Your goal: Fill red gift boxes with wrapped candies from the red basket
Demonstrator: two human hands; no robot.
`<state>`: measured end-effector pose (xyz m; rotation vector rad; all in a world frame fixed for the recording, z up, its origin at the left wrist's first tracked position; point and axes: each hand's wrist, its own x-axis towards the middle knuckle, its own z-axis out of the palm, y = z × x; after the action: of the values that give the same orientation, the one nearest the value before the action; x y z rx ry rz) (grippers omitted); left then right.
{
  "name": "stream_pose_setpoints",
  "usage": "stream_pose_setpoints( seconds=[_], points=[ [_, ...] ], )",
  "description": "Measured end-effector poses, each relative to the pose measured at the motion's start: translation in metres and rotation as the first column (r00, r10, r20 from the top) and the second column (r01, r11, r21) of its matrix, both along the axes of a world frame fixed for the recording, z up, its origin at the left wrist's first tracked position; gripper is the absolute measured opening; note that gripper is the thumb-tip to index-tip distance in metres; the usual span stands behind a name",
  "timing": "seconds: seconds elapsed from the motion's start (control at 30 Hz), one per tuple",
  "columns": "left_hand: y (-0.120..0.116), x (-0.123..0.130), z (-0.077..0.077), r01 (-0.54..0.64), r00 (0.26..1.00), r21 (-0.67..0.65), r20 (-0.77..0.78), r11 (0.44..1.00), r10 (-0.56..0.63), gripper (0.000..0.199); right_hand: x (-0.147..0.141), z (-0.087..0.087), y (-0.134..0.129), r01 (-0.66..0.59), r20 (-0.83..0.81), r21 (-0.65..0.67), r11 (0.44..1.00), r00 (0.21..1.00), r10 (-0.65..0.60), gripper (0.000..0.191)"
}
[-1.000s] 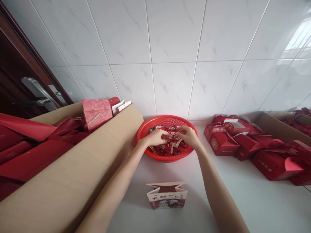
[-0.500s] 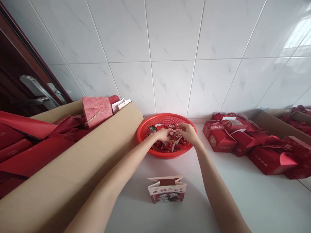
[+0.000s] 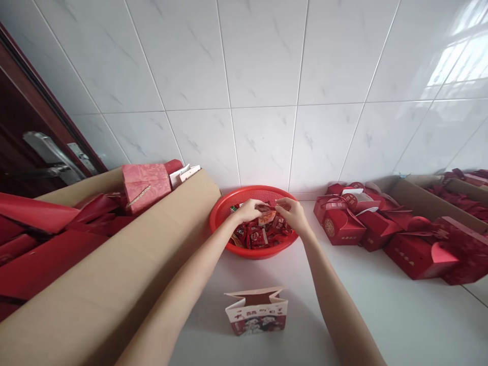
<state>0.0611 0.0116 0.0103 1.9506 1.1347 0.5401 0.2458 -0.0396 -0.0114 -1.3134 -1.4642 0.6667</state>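
A red plastic basket [image 3: 254, 254] holds many small wrapped candies [image 3: 257, 237], most in red wrappers. Over its left part, my left hand [image 3: 250, 210] is closed, with a reddish wrapped candy at its fingertips. My right hand [image 3: 294, 215] reaches over the right side of the basket with fingers bent and pinched; what lies in them, if anything, is too small to make out. Nearer to me, between my forearms, a white and red paper gift bag [image 3: 257, 316] stands upright with its top open.
At left, a long cardboard box [image 3: 152, 254] is filled with red bags and boxes. To the right, several red gift boxes [image 3: 345, 227] stand in front of another cardboard box [image 3: 409, 195]. A tiled wall [image 3: 263, 147] rises behind the basket; a door handle [image 3: 57, 157] is at far left.
My hands have shifted slightly among the candies, and an orange-toned wrapper now shows between them. The whole view has tilted a little, moving things down and left. The paper bag still stands.
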Motion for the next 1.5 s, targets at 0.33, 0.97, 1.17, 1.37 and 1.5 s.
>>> stream_pose_setpoints(
  seconds=[0.33, 0.97, 1.17, 1.37, 1.5],
  points=[
    [-0.01, -0.031, 0.003, -0.126, 0.909, -0.228, 0.363, 0.966, 0.204, 0.047, -0.005, -0.002, -0.002, -0.136, -0.001, 0.0, 0.991, 0.991, 0.136, 0.03],
    [0.011, -0.033, -0.002, -0.06, 0.931, 0.153, -0.349, 0.986, 0.11, 0.037, -0.002, 0.006, -0.005, -0.091, -0.42, 0.007, 0.996, 0.903, 0.086, 0.03],
    [0.016, -0.014, 0.0, 0.109, 0.869, 0.163, -0.494, 0.981, -0.015, 0.033, -0.001, 0.002, -0.002, -0.119, -0.389, 0.016, 0.993, 0.914, 0.116, 0.037],
    [0.021, -0.001, -0.006, 0.111, 0.864, 0.101, -0.501, 0.989, -0.046, 0.009, 0.0, -0.003, 0.003, -0.092, -0.368, 0.036, 0.995, 0.925, 0.099, 0.044],
    [0.024, -0.007, -0.002, 0.09, 0.889, 0.075, -0.455, 0.993, -0.046, 0.015, 0.0, -0.004, 0.004, -0.097, -0.389, 0.031, 0.995, 0.916, 0.101, 0.044]
  ],
)
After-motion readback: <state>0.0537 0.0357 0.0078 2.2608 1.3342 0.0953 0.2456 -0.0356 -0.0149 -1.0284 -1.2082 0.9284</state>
